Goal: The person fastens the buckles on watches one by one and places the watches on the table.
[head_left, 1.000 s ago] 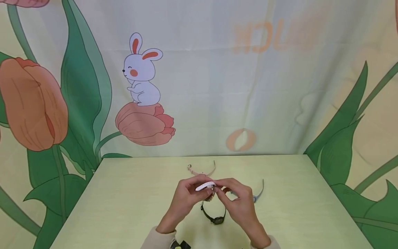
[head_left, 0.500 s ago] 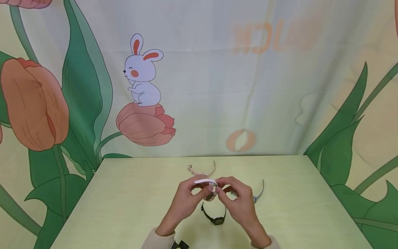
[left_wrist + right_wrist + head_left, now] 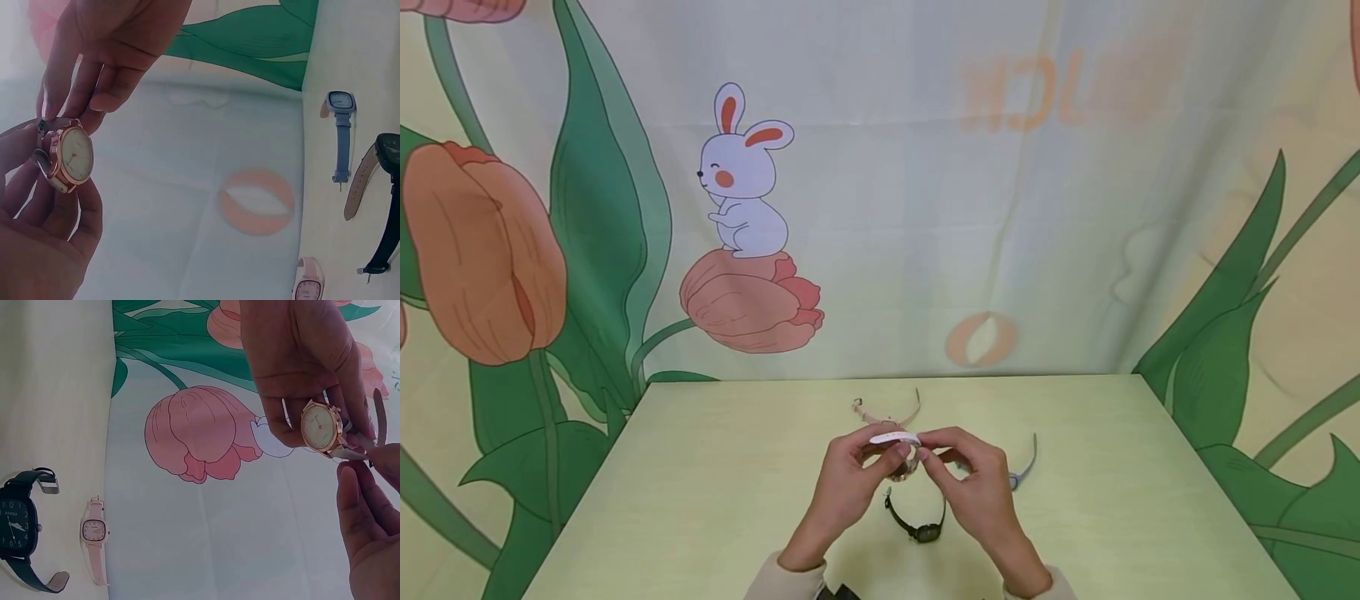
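Beneath the held watch (image 3: 320, 427) lies pale tabletop (image 3: 700, 492) (tulip curtain (image 3: 895, 225) behind).

Lit softly and evenly in the head view, pale across the table (image 3: 700, 483), with faint shadow below the left hand (image 3: 847, 477) and right hand (image 3: 979, 483). Shaded along the folds of the backdrop (image 3: 880, 208), blurred at the orange lettering (image 3: 1051, 90). Dimmer and greyer from both wrists, darkened on the hands against the paler backdrop, soft in fine detail on the watch (image 3: 75, 155).
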The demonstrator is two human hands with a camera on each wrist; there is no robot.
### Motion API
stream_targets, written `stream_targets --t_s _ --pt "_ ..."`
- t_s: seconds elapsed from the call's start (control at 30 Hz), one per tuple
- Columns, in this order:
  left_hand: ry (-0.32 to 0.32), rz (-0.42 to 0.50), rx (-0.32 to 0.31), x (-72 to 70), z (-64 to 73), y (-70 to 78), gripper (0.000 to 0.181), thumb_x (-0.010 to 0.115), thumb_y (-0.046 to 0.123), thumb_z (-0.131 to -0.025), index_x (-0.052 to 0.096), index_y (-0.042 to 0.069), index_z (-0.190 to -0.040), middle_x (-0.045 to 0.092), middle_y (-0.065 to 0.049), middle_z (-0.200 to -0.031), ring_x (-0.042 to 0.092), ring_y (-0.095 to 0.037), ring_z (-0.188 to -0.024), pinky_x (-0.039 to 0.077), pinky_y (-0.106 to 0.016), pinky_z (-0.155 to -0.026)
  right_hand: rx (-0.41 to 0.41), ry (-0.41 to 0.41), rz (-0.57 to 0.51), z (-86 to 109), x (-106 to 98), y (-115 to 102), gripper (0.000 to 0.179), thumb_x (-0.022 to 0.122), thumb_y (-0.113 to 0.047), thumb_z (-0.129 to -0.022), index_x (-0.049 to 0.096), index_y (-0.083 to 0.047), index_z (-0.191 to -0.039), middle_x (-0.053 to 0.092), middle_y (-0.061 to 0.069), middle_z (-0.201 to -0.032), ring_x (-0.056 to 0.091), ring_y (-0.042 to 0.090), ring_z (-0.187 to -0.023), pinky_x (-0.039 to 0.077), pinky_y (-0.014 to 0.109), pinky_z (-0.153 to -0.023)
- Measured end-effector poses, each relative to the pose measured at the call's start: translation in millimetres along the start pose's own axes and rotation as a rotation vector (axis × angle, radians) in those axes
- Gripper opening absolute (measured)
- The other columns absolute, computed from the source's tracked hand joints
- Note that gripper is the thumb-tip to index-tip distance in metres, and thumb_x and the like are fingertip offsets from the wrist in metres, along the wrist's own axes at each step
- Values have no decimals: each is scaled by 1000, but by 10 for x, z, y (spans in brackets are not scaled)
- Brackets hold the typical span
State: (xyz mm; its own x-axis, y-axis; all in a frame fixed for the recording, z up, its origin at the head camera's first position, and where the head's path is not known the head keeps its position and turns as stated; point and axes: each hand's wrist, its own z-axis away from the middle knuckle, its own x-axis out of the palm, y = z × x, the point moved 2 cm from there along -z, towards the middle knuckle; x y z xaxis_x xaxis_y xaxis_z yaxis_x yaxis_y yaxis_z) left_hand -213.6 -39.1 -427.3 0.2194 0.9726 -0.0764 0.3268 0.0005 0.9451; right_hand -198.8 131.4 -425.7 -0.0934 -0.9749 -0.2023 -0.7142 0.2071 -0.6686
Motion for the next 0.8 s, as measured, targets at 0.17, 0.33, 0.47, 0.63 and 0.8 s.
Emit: stream_targets --t_s 0.17,0.33,0.47,0.63,0.8 --pt "10 14 15 10 -2 4 24 70 15 -91 70 0 -110 68 -22 -110 68 -7 -88 60 -27 -68 24 11 16 11 2 7 15 72 1 -86 74 -6 -99 75 11 -91 70 5 -79 57 20 -67" --pt "-1 32 5 18 2 15 22 68 19 -93 70 4 -109 71 -20 -101 69 -13 -81 60 -30 -69 32 20 -26 8 7 2 13 72 3 -86 73 -4 -98 74 13 -90 69 5 -80 58 21 -68" --pt "-16 24 -23 18 4 17 22 68 21 -93 70 5 -109 71 -20 -103 69 -11 -83 60 -29 -73 13 43 -72 4 11 -13 14 71 8 -84 72 -1 -96 73 17 -88 68 4 -81 58 20 -70" --pt "-31 41 -44 5 1 2 23 69 19 -92 71 5 -110 70 -24 -103 69 -10 -84 60 -30 -75 6 64 -113 5 5 -32 15 69 11 -84 71 2 -95 71 20 -87 69 4 -81 57 20 -73" --pt "-11 55 -20 -6 0 -12 22 70 18 -92 71 4 -108 70 -21 -100 69 -19 -84 61 -33 -72 52 42 -97 13 0 -27 15 69 8 -85 71 0 -98 72 18 -90 69 4 -83 58 20 -74"
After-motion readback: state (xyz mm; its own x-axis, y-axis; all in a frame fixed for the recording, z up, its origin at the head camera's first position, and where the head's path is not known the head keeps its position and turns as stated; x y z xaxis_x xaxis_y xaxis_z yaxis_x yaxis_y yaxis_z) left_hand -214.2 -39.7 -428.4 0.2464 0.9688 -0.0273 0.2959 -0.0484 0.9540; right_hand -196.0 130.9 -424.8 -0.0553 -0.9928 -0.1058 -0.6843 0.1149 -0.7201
